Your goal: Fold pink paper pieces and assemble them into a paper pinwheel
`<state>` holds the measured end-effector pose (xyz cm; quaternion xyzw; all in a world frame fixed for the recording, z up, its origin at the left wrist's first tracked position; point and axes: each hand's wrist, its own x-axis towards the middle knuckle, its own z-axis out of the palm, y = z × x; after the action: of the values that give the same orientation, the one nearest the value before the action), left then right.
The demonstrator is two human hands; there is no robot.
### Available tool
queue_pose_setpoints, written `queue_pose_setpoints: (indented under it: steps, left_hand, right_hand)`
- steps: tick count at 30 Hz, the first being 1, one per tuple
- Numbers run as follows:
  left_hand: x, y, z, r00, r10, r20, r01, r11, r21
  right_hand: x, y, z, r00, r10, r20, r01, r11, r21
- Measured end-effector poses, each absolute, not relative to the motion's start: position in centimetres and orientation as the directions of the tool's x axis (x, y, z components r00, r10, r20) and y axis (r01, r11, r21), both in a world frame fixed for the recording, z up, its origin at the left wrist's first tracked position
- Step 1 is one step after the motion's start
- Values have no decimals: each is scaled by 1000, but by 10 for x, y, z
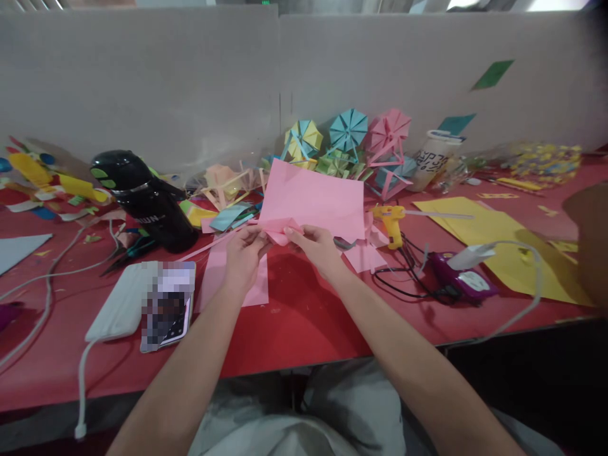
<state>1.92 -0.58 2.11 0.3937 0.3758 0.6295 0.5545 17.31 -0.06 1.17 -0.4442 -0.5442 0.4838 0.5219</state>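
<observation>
A small folded piece of pink paper [281, 232] is pinched between my two hands above the red table. My left hand [246, 252] grips its left end, with thumb and fingers closed. On the right end my right hand [315, 246] presses it between thumb and fingers. Just behind stands or lies a large pink sheet [316, 197], partly covered by the folded piece. Another pink sheet [254, 278] rests flat on the table under my left hand. Folded paper wheels in yellow and blue [304, 139], blue [348, 131] and pink [390, 132] stand at the back.
A black bottle [147, 206], a white power bank [124, 301] and a phone [167, 307] are on the left. To the right are a yellow glue gun [391, 223], a purple power socket [463, 278] with cables, yellow sheets [513, 253] and a paper cup [434, 161].
</observation>
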Motion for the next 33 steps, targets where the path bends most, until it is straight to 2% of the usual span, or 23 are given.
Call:
queue_pose_setpoints:
  steps: [5,10,25,33]
  left_hand:
    - [19,-6,22,-95,994,52,-367,-84,926]
    - [20,-6,22,-106,993,50,-349,-84,934]
    - [21,-7,24,-108,994,29,-323,-62,944]
    - [22,-7,24,-111,994,-11,-327,-26,945]
  right_hand:
    - [177,1,9,-62,984,168,110,174,-979]
    - [180,3,8,-68,983,173,164,182,-969]
    - [182,7,5,-95,979,180,143,192,-971]
    - [183,7,9,-98,986,137,118,148,-982]
